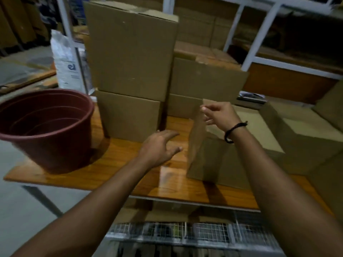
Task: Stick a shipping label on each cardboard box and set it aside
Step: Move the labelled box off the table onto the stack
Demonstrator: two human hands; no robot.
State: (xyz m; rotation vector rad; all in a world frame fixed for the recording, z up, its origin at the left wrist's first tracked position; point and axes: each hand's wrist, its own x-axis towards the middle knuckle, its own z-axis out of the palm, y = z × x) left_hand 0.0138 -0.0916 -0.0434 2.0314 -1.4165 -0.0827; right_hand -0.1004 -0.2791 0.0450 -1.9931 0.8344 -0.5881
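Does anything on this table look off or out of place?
The nearest cardboard box is open: one flap stands upright, right hand at its top. Stacked maroon plant pots at the left end of the table seem unrelated to labelling.

Matt brown cardboard boxes (133, 58) stand on a glossy varnished wooden table (167, 180) beside a plastic bucket (46, 127).

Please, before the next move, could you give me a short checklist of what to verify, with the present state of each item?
1. Left hand free: ok, it is open above the table.
2. Right hand grips the flap of the near box: cannot tell, blurred.
3. Shipping label in view: not ok, none visible.
4. Near box closed: not ok, one flap stands upright.
5. Stacked pots apart from the near box: ok, they stand at the table's left end.
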